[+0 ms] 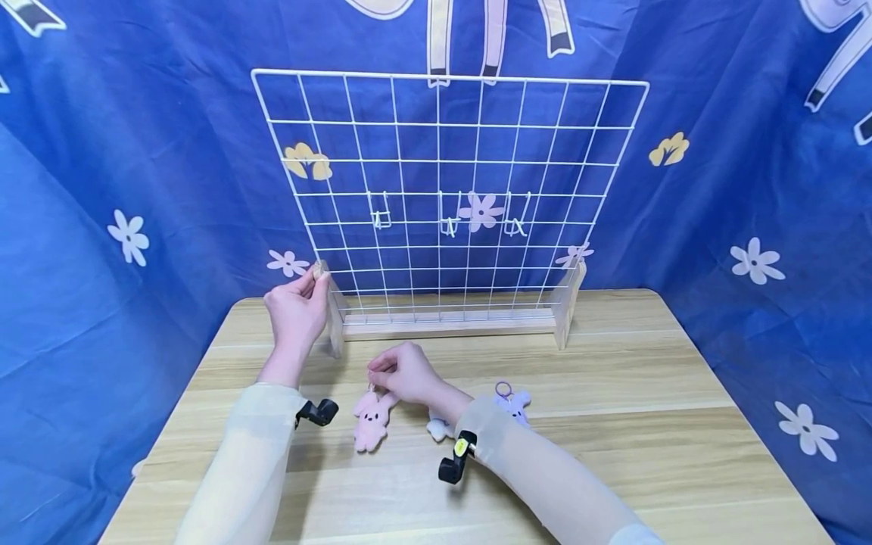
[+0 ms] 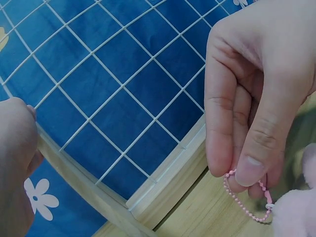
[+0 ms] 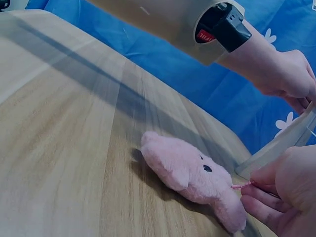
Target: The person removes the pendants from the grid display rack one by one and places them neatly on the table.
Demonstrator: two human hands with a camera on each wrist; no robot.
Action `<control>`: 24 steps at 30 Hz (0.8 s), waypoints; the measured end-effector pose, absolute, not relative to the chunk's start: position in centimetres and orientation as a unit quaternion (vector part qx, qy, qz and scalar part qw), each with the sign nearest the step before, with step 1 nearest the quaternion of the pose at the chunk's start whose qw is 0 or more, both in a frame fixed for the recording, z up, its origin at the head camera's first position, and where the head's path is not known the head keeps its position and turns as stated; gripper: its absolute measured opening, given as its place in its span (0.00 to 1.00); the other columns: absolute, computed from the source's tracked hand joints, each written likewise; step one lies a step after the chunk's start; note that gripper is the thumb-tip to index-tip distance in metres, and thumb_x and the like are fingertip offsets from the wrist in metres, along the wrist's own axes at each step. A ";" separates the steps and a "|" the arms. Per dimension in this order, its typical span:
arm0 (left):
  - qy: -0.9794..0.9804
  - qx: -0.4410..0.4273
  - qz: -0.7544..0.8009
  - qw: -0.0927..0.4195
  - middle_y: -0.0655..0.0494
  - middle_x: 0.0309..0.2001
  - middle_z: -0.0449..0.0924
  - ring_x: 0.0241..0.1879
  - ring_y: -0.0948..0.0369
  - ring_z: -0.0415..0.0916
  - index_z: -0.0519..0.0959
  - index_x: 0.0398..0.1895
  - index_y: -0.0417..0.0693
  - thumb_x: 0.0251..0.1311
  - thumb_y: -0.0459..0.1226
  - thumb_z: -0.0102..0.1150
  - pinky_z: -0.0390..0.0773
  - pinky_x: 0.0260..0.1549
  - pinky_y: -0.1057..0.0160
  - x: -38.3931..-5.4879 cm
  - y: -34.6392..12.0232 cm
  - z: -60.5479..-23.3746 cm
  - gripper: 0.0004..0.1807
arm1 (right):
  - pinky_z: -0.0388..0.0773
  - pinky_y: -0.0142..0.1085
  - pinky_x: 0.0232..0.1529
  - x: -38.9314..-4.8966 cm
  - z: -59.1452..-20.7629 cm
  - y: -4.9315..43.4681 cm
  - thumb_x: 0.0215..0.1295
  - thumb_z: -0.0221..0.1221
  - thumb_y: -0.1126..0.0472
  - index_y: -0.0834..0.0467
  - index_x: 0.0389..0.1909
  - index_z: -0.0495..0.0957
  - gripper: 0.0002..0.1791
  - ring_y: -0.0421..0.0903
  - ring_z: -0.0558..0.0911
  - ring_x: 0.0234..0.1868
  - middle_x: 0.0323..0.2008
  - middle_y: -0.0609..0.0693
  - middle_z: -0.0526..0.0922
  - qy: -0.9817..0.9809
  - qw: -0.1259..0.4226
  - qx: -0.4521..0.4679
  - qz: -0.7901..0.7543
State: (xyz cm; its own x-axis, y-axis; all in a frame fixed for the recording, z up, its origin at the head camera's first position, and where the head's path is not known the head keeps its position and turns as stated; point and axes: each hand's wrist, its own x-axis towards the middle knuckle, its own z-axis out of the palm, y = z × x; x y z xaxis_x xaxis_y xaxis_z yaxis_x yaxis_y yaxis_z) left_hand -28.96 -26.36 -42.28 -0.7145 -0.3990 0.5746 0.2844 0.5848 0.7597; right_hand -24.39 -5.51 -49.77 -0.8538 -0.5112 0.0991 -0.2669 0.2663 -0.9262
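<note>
My left hand (image 1: 294,318) grips the top of the left wooden upright (image 1: 335,325) that supports a white wire grid panel (image 1: 450,76). With thumb and fingers my right hand (image 1: 409,375) pinches a pink bead chain (image 2: 237,201). From that chain extends a pink plush bunny (image 1: 371,430), its dark eyes facing up. In the right wrist view the bunny is close over the tabletop, its shadow right under it. Partly hidden by my right arm are a white plush (image 1: 439,429) and a purple plush (image 1: 521,409) with a purple ring.
Three white wire hooks hang on the grid, at left (image 1: 381,219), middle (image 1: 449,226) and right (image 1: 515,226). A right wooden upright (image 1: 567,306) and a wooden base bar (image 1: 450,327) carry the panel. Behind the table (image 1: 681,454) hangs a blue patterned cloth (image 1: 170,151).
</note>
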 end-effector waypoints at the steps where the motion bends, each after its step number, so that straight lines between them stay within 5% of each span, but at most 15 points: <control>1: -0.806 0.035 -0.456 0.375 0.41 0.47 0.86 0.46 0.51 0.88 0.86 0.55 0.40 0.68 0.35 0.71 0.82 0.40 0.81 -28.9 -26.4 -42.3 0.15 | 0.86 0.27 0.37 -24.5 -49.8 -5.5 0.65 0.72 0.70 0.67 0.44 0.88 0.08 0.34 0.84 0.30 0.31 0.44 0.90 0.790 0.107 -0.247 -0.550; 24: -0.803 0.035 -0.461 0.376 0.42 0.45 0.87 0.46 0.51 0.88 0.87 0.55 0.41 0.68 0.36 0.71 0.82 0.41 0.81 -28.9 -26.4 -42.3 0.15 | 0.86 0.26 0.37 -25.6 -50.3 -4.3 0.63 0.74 0.68 0.65 0.42 0.89 0.08 0.34 0.86 0.30 0.29 0.42 0.90 0.814 0.116 -0.221 -0.525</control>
